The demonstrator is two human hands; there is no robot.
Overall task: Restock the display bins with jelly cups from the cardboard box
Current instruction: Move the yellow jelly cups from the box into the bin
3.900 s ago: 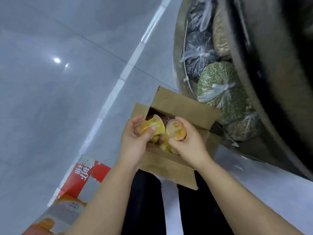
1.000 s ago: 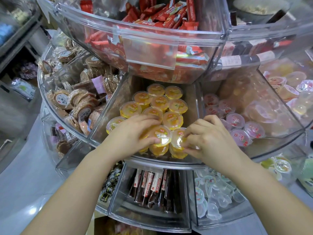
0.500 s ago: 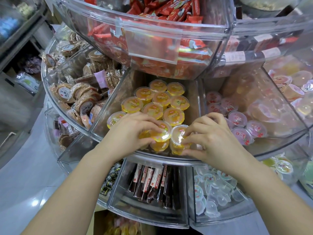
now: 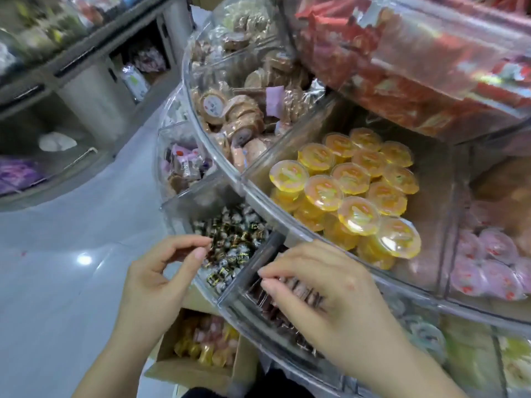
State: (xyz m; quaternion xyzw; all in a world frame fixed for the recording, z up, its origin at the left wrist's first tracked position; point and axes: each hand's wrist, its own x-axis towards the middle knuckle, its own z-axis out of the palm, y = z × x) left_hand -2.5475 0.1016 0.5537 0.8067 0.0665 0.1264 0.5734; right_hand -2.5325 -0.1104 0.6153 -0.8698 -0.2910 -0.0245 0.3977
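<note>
Two bare hands are hovering in front of a curved, clear plastic display of sweets, seen from above. The left hand (image 4: 155, 278) is holding nothing; its fingers are loosely curled, with the thumb and forefinger apart, above the edge of a lower bin of small dark, gold-banded wrapped candies (image 4: 232, 239). The right hand (image 4: 324, 294) is also holding nothing; it is turned palm down with fingers bent and slightly spread, floating over a lower bin of dark brown wrapped bars (image 4: 275, 308). Whether its fingertips are touching the bin wall cannot be told. Both forearms are reaching up from the bottom of the view, the hands near each other but not touching.

Up and to the right of the hands, the yellow jelly cups (image 4: 353, 193) are sitting packed in rows, foil lids up, in a middle-tier display bin (image 4: 428, 242). Their lid print is too blurred to read. To the right, pink jelly cups (image 4: 488, 268) are filling the neighbouring bin. To the left, round brown wrapped cakes (image 4: 238, 116) are piled in another bin, and red packets (image 4: 402, 61) are filling the tier above.

Below the left hand, the open cardboard box (image 4: 189, 369) is sitting on the pale floor (image 4: 57, 282), holding more yellow and pink cups. No writing anywhere is readable.
</note>
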